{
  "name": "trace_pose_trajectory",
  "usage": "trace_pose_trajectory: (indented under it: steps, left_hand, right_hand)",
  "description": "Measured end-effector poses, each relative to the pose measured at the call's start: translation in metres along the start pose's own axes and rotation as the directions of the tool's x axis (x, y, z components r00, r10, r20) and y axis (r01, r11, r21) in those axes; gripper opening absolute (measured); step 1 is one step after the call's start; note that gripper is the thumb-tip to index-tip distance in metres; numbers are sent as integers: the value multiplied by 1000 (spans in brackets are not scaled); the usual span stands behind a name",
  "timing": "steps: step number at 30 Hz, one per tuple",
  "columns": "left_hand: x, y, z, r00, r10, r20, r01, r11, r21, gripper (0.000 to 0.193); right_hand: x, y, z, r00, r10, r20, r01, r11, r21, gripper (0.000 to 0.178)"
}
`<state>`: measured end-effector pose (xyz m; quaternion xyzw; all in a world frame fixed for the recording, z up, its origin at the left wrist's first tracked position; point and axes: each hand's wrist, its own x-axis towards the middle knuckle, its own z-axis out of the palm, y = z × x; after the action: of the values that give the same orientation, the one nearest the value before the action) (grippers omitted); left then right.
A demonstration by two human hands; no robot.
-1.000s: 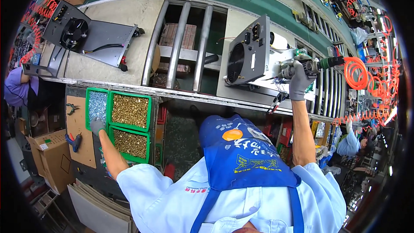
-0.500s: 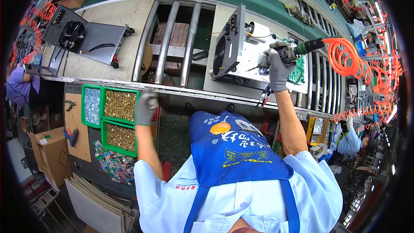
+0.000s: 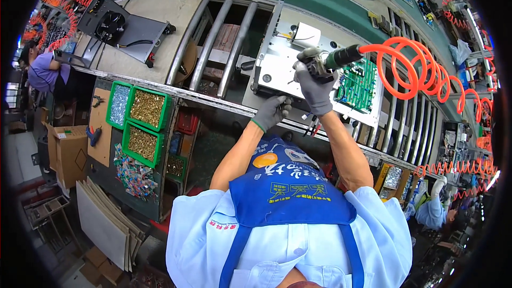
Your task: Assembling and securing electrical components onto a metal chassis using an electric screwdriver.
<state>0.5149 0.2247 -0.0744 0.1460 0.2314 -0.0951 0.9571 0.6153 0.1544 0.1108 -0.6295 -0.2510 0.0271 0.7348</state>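
Grey gloves on both hands here in the head view, and the right hand point(image 3: 316, 88) has its fingers wrapped firmly round a power tool point(image 3: 344, 57), green and black at the back, with a bright orange coiled hose point(image 3: 400, 69) looping away to the right! Tool and hand are over the metal case point(image 3: 280, 63), which sits on the roller bench point(image 3: 209, 53) right in front of the person; whether the tip touches it, can't call that. Down at the case's near edge, there's the left hand point(image 3: 272, 113), fingers curled, and whether they pinch anything is impossible to tell from this angle. On the case, a white cylinder point(image 3: 307, 36) lies toward the far side and a green circuit board point(image 3: 360, 86) fills the right end. Over to the left along the bench, a second grey case point(image 3: 140, 31) with a black fan point(image 3: 110, 26). Below that, green trays point(image 3: 168, 109) side by side, brass-coloured screws point(image 3: 145, 108) in two, silvery bits point(image 3: 120, 103) in the third, and a colourful heap of small pieces point(image 3: 133, 172) just beside them. Far left, a co-worker in a purple top point(image 3: 47, 72)!
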Motion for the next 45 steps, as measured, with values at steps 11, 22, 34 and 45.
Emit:
trace_pose_trajectory:
  steps: [11, 22, 34, 45]
  left_hand:
    - [19, 0, 7, 987, 111, -118, -121, 990, -76, 15]
    - [49, 2, -14, 992, 40, -118, -57, 988, -143, 18]
    - [68, -8, -27, 1000, 22, 8, -18, 942, -335, 21]
    - [64, -16, -29, 994, 98, 41, -76, 923, -377, 24]
  right_hand:
    - [2, 3, -4, 992, -122, 42, 123, 992, -23, 28]
    - [2, 7, -2, 999, 29, -20, -28, 998, 52, 26]
    - [1, 6, 2, 999, 31, -29, -31, 1000, -1, 26]
    - [-7, -3, 12, 999, 12, -31, -14, 999, -43, 25]
